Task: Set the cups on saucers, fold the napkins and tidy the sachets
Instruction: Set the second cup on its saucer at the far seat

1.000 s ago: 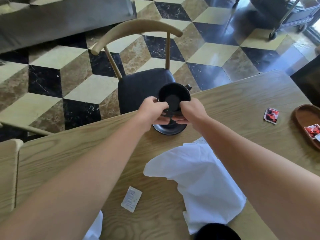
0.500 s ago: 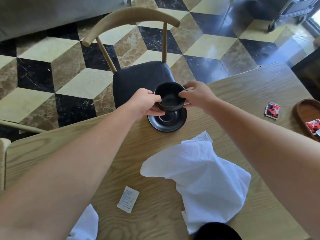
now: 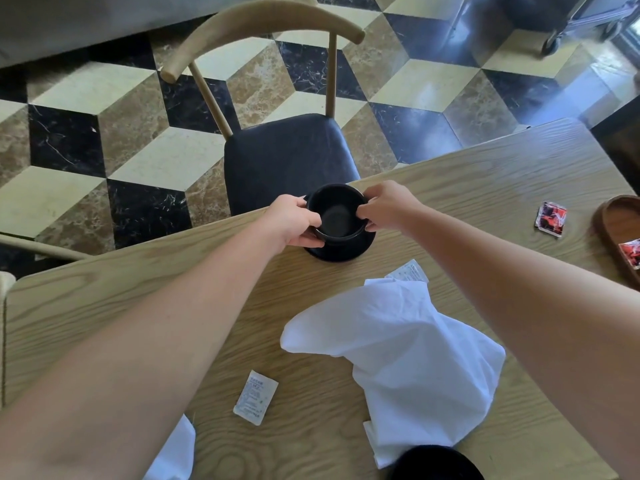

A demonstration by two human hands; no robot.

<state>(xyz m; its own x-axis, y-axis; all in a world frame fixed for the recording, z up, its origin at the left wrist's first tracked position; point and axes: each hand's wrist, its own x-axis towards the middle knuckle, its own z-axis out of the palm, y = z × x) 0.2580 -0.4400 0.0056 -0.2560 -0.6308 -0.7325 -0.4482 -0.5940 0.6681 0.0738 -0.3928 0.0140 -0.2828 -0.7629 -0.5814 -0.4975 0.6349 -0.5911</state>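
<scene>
Well, nearest: crumpled white napkin (image 3: 408, 355) and a white sachet (image 3: 255, 397) loose on the wooden table (image 3: 104, 299). Further out, left hand (image 3: 294, 221) and right hand (image 3: 388, 206) both gripping the black cup (image 3: 337, 221), upright over its black saucer (image 3: 341, 251) near the far table edge.
</scene>
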